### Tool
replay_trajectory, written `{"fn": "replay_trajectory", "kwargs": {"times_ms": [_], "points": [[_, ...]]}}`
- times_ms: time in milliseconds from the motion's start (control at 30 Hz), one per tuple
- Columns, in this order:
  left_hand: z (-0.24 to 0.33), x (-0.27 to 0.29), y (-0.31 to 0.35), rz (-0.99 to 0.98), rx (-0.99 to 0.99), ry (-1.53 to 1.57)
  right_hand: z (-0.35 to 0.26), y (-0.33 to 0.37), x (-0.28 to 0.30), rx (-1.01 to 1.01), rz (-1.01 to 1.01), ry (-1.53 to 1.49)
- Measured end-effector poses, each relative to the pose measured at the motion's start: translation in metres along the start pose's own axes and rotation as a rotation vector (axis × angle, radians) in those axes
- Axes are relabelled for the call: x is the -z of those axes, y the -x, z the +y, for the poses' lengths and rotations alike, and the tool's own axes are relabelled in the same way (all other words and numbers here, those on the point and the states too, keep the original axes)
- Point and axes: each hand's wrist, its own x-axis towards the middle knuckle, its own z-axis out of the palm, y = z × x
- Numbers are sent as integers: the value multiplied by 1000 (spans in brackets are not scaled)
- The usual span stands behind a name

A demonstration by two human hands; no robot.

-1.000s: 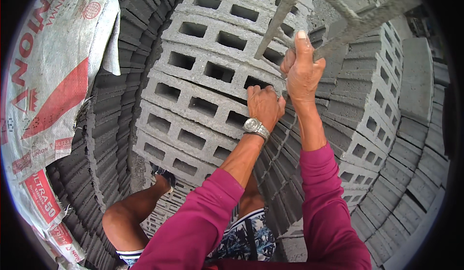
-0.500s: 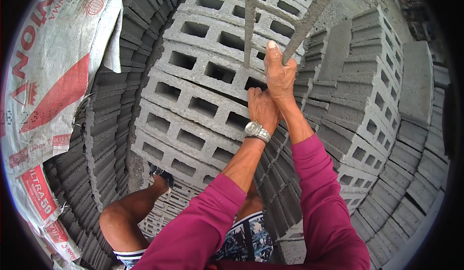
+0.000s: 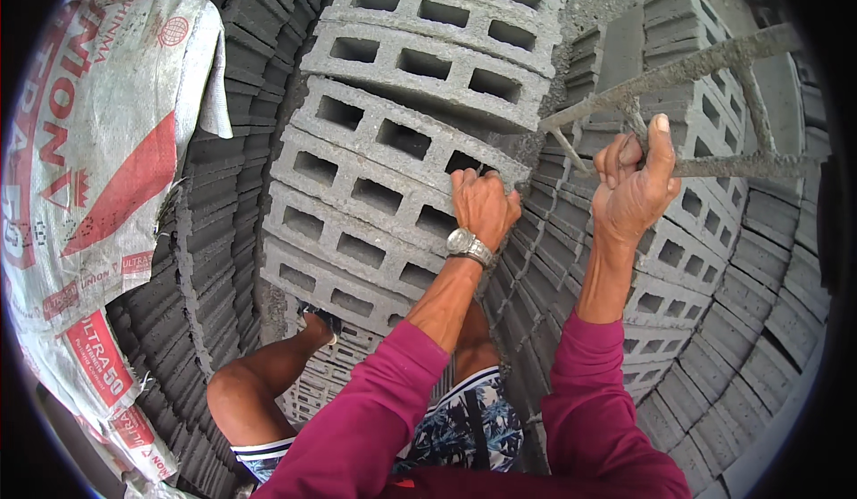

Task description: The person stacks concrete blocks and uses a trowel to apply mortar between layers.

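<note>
My left hand [image 3: 482, 206], wearing a wristwatch [image 3: 470, 245], is closed on the right end of a hollow concrete block [image 3: 373, 124]. Its fingertips curl into that block's last hole. A dark wedge-shaped gap parts this block from the hollow block [image 3: 455, 82] beyond it. Off to the right, my right hand [image 3: 632, 187] is closed around a bar of a metal frame tool [image 3: 696, 69] crusted with cement. Two long bars joined by short cross rungs make up the tool. It lies across the view to the right, its thinner ends near the row.
More hollow blocks [image 3: 337, 249] run in a row toward me. Stacked blocks flank it on the left [image 3: 201, 222] and right [image 3: 665, 258]. Printed white-and-red sacks [image 3: 107, 142] cover the left stack. My legs [image 3: 259, 392] are between the stacks.
My right hand has moved right, away from my left, swinging the tool from upright to sideways. The gap beyond the gripped block has widened, while the narrow one on its near side has closed.
</note>
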Motion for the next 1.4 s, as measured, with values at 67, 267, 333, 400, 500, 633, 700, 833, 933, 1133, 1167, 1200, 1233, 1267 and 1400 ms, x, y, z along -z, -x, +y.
{"fn": "replay_trajectory", "kwargs": {"times_ms": [67, 267, 333, 400, 500, 633, 700, 833, 933, 1133, 1167, 1200, 1233, 1267, 1400], "points": [[0, 3, 0, -22, -1, -41, -2, 3, 16, 19, 80, 53], [13, -3, -14, -118, 79, -284, 40, 23, 83, -307, 265, 348], [14, -10, -18, -144, 100, -336, 67, 29, 98, -340, 308, 402], [8, -12, -19, -245, 162, -334, 89, 31, 110, -380, 327, 460], [19, -3, -28, -304, 270, -266, 102, 23, 123, -364, 351, 454], [28, 17, -26, -282, 323, -191, 127, 3, 141, -277, 405, 415], [25, 23, -25, -279, 348, -149, 117, -8, 143, -208, 417, 371], [14, 28, -26, -269, 360, -52, 135, -23, 137, 6, 413, 426], [29, 23, -26, -291, 313, -81, 220, -1, 134, -354, 422, 330], [26, 26, -31, -264, 319, -59, 258, 27, 109, -496, 437, 416], [19, 30, -27, -273, 307, -113, 253, 25, 106, -503, 426, 424], [21, 25, -27, -279, 312, -119, 258, 14, 115, -517, 441, 426], [22, 21, -27, -280, 268, -140, 263, 12, 128, -546, 458, 432], [22, 17, -27, -282, 225, -161, 267, 12, 138, -575, 474, 438], [24, 15, -26, -278, 151, -224, 222, -14, 132, -399, 363, 534]]}}
